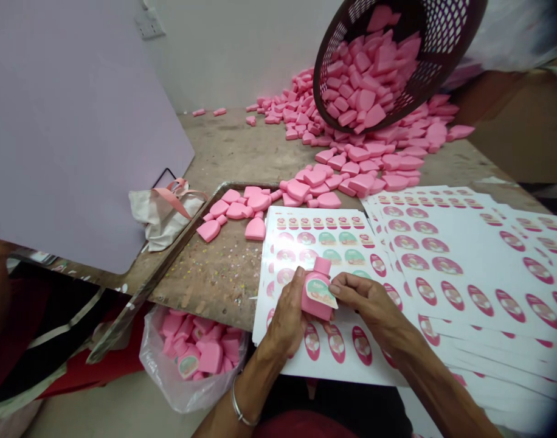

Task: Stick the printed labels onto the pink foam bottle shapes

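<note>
My left hand [288, 317] is closed around a small pink plastic bottle [318, 308], its neck pointing away from me. A green and cream sticker [321, 293] lies on the bottle's front, and its lower right corner stands off the surface. Thumb and forefinger of my right hand [364, 298] pinch that sticker at its right edge. Beneath both hands is a sheet of stickers [346, 243] with pink ovals, green half-rounds and small labels. Some places on the sheet are hidden by my hands.
A tipped brown basket [452, 55] spills pink bottles [306, 109] over the wooden table [228, 146]. Piled sticker sheets [479, 255] cover the right side. Below the table edge, a plastic bag [162, 371] holds labelled bottles. A cloth bag [162, 219] lies beside the purple panel [78, 121].
</note>
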